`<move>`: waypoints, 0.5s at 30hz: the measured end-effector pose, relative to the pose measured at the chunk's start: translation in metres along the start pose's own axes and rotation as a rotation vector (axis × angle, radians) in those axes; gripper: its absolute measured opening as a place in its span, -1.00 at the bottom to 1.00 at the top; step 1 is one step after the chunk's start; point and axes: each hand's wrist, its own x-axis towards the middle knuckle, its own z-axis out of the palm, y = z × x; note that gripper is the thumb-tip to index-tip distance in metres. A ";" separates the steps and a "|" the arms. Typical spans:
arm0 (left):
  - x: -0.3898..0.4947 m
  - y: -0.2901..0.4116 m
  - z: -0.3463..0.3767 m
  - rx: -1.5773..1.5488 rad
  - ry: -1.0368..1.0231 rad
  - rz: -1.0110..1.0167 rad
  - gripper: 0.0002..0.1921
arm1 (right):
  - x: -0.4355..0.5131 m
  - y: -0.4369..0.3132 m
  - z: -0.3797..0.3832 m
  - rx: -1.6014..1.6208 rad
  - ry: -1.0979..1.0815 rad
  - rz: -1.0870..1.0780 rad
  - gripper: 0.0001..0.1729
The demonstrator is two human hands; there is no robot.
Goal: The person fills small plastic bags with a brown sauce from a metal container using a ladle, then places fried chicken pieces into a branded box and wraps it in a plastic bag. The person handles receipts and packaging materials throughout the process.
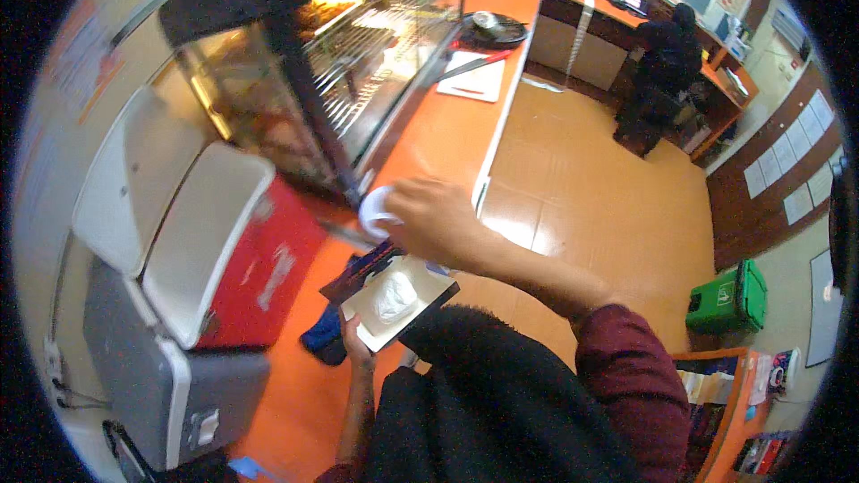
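Note:
My left hand (358, 342) holds an open cardboard box (371, 331) from below by its near left corner. Inside the box lies a white wrapped bundle (394, 296), and its dark printed lid (349, 282) stands folded out at the far left. My right hand (423, 215) reaches over the box's far edge, its fingers on a round white object (377, 212), perhaps a cup or small tub, beside the corner of a glass heated display cabinet (382, 47). A dark blue item (325, 339) rests on the orange counter (288, 389) left of the box.
Red (268, 268) and grey (221, 382) cool boxes stand at the left. Farther along the counter are red-handled tongs (480, 64), a white board (484, 90) and a black pan (496, 30). A person in dark clothes (661, 74) stands at the back counter. A green bin (728, 298) is at right.

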 end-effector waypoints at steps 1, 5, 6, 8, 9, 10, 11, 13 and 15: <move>0.018 -0.018 0.027 -0.032 -0.032 -0.018 -0.52 | -0.032 0.042 -0.019 -0.044 -0.295 0.322 -0.72; 0.063 -0.091 0.131 -0.170 -0.121 -0.087 -0.50 | -0.134 0.184 -0.045 0.111 -0.820 0.815 -0.37; 0.078 -0.108 0.155 -0.101 -0.071 -0.126 -0.47 | -0.155 0.209 -0.046 0.423 -0.718 0.904 -0.20; 0.102 -0.139 0.201 0.046 -0.127 -0.063 -0.45 | -0.184 0.254 -0.039 0.472 -0.610 0.969 -0.16; 0.115 -0.155 0.222 0.099 -0.168 -0.010 -0.45 | -0.196 0.277 -0.039 0.369 -0.581 0.963 -0.18; 0.129 -0.170 0.240 0.111 -0.158 -0.037 -0.44 | -0.207 0.303 -0.039 0.299 -0.593 0.995 -0.24; 0.149 -0.185 0.256 0.111 -0.145 -0.101 -0.44 | -0.218 0.332 -0.040 0.226 -0.602 1.025 -0.31; 0.196 -0.219 0.285 0.060 -0.170 -0.181 -0.43 | -0.236 0.394 -0.043 0.176 -0.606 1.065 -0.45; 0.237 -0.264 0.321 -0.046 -0.159 -0.201 -0.46 | -0.256 0.467 -0.051 0.207 -0.634 1.103 -0.59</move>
